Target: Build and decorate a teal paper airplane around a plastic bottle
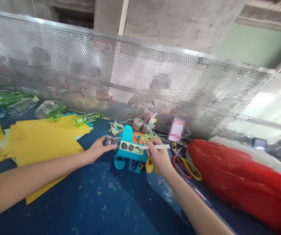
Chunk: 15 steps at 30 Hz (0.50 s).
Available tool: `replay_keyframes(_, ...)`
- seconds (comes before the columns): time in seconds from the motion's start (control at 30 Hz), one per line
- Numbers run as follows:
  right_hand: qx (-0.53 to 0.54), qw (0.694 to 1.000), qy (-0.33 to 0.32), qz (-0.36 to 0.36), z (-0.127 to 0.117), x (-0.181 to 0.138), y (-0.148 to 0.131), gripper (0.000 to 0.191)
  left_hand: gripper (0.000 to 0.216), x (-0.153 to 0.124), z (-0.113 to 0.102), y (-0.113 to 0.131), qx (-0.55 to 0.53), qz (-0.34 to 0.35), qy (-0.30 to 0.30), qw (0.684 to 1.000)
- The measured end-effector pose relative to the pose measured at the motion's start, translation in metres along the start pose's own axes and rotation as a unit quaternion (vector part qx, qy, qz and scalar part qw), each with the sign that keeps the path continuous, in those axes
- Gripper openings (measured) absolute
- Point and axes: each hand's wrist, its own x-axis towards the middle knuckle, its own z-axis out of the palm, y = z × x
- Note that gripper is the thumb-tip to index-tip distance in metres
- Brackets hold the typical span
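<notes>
A toy plane of bright blue paper, seemingly wrapped round a clear bottle, lies in front of me. On its side is a pale strip with two filled black shapes and a third outlined. My left hand grips its clear left end between thumb and fingers. In my right hand is a white marker pen, its tip at the third outline. A blue paper piece with a black star and a yellow one show along the plane's near side.
Yellow paper sheets spread out at left, with a green bottle on them and several more bottles behind. Paper scraps lie beyond the plane. Scissors with red and yellow handles and a large red bag are at right. A perforated metal screen stands behind.
</notes>
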Motion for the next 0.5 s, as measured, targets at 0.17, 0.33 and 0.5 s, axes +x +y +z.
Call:
replay_keyframes(0.17, 0.007, 1.000, -0.026, 0.010, 0.0001, -0.0001, -0.0013, 0.032, 0.041, -0.0003, 0.0000, 0.0007, 0.000, 0.002, -0.001, 1.000)
replay_keyframes(0.33, 0.007, 1.000, -0.018, 0.009, 0.0007, -0.0011, -0.0027, 0.032, 0.041, 0.0005, -0.0002, -0.0008, 0.003, 0.004, -0.002, 1.000)
replay_keyframes(0.5, 0.002, 1.000, -0.023, 0.014, 0.0009, -0.0013, -0.0040, 0.032, 0.042, 0.0006, -0.0005, -0.0008, 0.010, 0.005, -0.002, 1.000)
